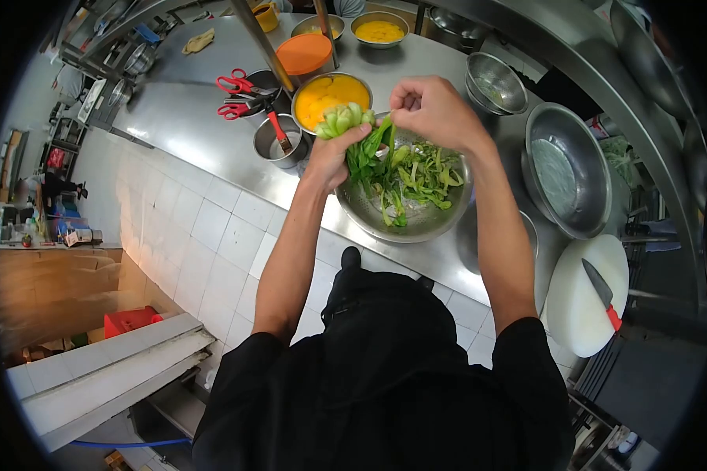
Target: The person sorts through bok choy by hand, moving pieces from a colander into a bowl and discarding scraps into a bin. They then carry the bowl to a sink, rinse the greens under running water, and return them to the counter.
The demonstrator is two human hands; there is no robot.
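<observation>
My left hand [339,153] is closed around a bunch of bok choy [342,119], its pale stem ends pointing up and its dark leaves hanging down. Fingers curled in a pinch, my right hand [436,110] is at a green leaf [386,132] on the bunch's right side. Below both hands sits a wide metal bowl [401,233] with loose leaves and trimmings [432,174] in it. Just behind the bok choy stands a bowl of yellow egg-like contents [330,90]. A small metal pot [269,149] with a red-handled brush [279,132] is left of my left hand.
Red-handled scissors [234,81] stand in a container at the left. An orange lid [304,53] and another yellow-filled bowl [379,31] are farther back. To the right are a colander [495,82], a large basin [565,169], and a knife [598,284] on a white round board [575,314].
</observation>
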